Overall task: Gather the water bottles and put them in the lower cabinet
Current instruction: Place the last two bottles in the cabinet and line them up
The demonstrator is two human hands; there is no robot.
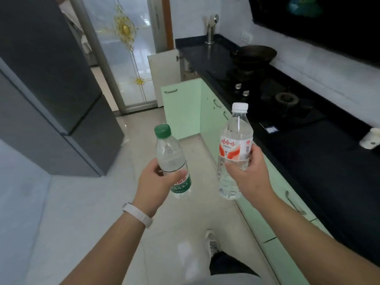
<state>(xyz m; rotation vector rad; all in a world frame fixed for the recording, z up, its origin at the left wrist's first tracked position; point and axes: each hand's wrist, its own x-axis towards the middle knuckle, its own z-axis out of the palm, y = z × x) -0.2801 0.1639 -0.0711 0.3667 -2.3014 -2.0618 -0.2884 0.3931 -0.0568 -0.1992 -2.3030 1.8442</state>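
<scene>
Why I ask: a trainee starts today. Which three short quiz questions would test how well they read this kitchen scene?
1. True or false: the right hand grips the white-capped bottle.
2. Which cap colour tops the second bottle, gripped by the left hand? A red, B green, C blue.
3. Fill in: the pale green cabinet door ahead stands ___.
Key: 1 true; 2 B; 3 open.
</scene>
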